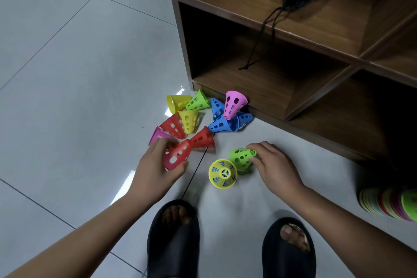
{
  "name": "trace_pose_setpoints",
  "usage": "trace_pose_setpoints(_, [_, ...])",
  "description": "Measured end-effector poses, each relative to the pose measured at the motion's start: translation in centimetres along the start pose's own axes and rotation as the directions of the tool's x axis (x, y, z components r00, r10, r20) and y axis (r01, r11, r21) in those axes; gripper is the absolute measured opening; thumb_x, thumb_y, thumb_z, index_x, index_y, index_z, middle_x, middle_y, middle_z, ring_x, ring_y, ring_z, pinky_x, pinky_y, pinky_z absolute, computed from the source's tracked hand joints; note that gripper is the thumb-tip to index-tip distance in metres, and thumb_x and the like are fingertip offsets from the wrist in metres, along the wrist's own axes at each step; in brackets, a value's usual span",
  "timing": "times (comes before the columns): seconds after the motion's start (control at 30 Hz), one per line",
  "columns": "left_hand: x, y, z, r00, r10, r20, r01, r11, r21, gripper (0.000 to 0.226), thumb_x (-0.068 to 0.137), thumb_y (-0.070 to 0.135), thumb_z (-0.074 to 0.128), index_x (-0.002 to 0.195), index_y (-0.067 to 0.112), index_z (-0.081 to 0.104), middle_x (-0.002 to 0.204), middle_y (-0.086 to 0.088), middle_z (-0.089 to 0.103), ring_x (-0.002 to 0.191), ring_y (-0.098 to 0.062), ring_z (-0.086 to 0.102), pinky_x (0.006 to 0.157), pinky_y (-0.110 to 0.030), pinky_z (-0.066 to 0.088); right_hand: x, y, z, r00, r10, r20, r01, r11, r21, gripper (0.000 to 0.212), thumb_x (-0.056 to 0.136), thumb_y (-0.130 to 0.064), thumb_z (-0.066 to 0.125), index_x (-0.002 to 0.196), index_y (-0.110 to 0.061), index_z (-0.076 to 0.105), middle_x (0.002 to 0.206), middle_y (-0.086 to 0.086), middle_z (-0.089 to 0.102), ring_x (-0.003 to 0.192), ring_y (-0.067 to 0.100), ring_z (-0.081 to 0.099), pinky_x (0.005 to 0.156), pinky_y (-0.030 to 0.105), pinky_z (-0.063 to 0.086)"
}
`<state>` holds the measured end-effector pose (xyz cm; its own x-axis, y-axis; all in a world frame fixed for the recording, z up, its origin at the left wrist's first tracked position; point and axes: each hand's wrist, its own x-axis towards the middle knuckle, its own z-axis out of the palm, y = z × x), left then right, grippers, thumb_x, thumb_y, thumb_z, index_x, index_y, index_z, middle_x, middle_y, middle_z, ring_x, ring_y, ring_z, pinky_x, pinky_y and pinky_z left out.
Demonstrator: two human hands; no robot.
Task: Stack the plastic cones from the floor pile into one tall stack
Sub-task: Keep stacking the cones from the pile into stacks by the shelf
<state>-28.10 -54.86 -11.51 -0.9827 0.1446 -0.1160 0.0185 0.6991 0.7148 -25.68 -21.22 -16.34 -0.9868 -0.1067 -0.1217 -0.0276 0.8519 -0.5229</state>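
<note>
The left hand (155, 165) is curled around a red cone (177, 157). The cone's wide mouth sits toward the palm and its narrow end points away, up toward the pile (188, 121). Just past those fingers lies a 2nd red cone (203, 139), its narrow end almost meeting the held one's. A pink cone (158, 134) is half hidden behind the fingertips.

The rest of the pile is farther out from both hands, against the foot of the shelf unit (266, 97). It is a jumble of yellow, green, blue and pink cones lying at all angles, so the count is unclear.

Between the hands, nearer the right, a yellow cone (223, 173) stands on end with its axis aimed up at the camera. It looks mouth-up, though that is hard to be sure of. Touching it on the far right side is a green cone (241, 158) lying on its side, long axis running across. The right hand (273, 165) pinches its narrow end between thumb and forefinger.

The next nesting probably turns on this: the 2 held cones point opposite ways, so 1 must be turned before they slide together. No stack has been started yet.

A drawstring (259, 45) dangles from a dark bag above, and a blurred row of coloured discs (388, 204) is cut off at the far right edge
</note>
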Motion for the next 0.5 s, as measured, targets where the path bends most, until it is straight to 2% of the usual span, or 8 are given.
trace_pose_setpoints(0.13, [-0.1,5.4,-0.9,0.999,0.043,-0.03,-0.048,0.979,-0.197,0.046,0.087,0.029,0.088,0.123,0.034,0.06,0.116,0.019,0.067,0.109,-0.004,0.065,0.083,-0.01,0.047,-1.1,-1.2,-2.1,0.996,0.058,-0.069,-0.046,0.984,0.171,0.027,0.1,-0.022,0.068,0.126,-0.027,0.065,0.111,-0.011,0.064,0.095,0.011,0.064,0.083,0.038,0.057])
trace_pose_setpoints(0.23, [-0.4,7.9,-0.6,0.995,0.102,-0.018,-0.103,0.952,-0.287,0.05,0.086,0.027,0.089,0.126,0.034,0.06,0.121,0.018,0.067,0.115,-0.009,0.066,0.088,-0.016,0.052,-1.6,-3.1,-4.8,0.981,0.134,-0.143,-0.092,0.959,0.268,0.029,0.1,-0.018,0.07,0.126,-0.029,0.067,0.108,-0.017,0.063,0.094,0.003,0.063,0.075,0.017,0.051])
trace_pose_setpoints(0.3, [-0.8,8.4,0.1,0.992,0.129,0.012,-0.12,0.945,-0.305,0.052,0.086,0.031,0.089,0.129,0.034,0.06,0.125,0.018,0.066,0.118,-0.011,0.066,0.091,-0.021,0.055,-2.0,-4.1,-6.5,0.961,0.207,-0.184,-0.137,0.932,0.335,0.031,0.099,-0.018,0.071,0.126,-0.033,0.068,0.106,-0.018,0.065,0.095,0.004,0.063,0.072,0.012,0.048])
trace_pose_setpoints(0.4, [-1.4,8.4,1.5,0.982,0.162,0.093,-0.129,0.95,-0.285,0.053,0.088,0.041,0.087,0.133,0.037,0.059,0.131,0.02,0.064,0.124,-0.011,0.063,0.095,-0.032,0.059,-2.8,-5.4,-8.7,0.942,0.263,-0.207,-0.168,0.907,0.385,0.032,0.099,-0.024,0.07,0.126,-0.041,0.066,0.109,-0.02,0.067,0.099,0.0,0.063,0.076,0.012,0.049])
trace_pose_setpoints(0.5, [-1.7,7.7,3.1,0.964,0.228,0.138,-0.194,0.955,-0.225,0.052,0.09,0.041,0.085,0.135,0.036,0.06,0.134,0.02,0.063,0.126,-0.012,0.062,0.1,-0.039,0.056,-3.6,-6.7,-10.2,0.945,0.243,-0.22,-0.124,0.887,0.445,0.032,0.1,-0.028,0.069,0.129,-0.042,0.065,0.114,-0.016,0.069,0.105,0.006,0.065,0.084,0.024,0.053])
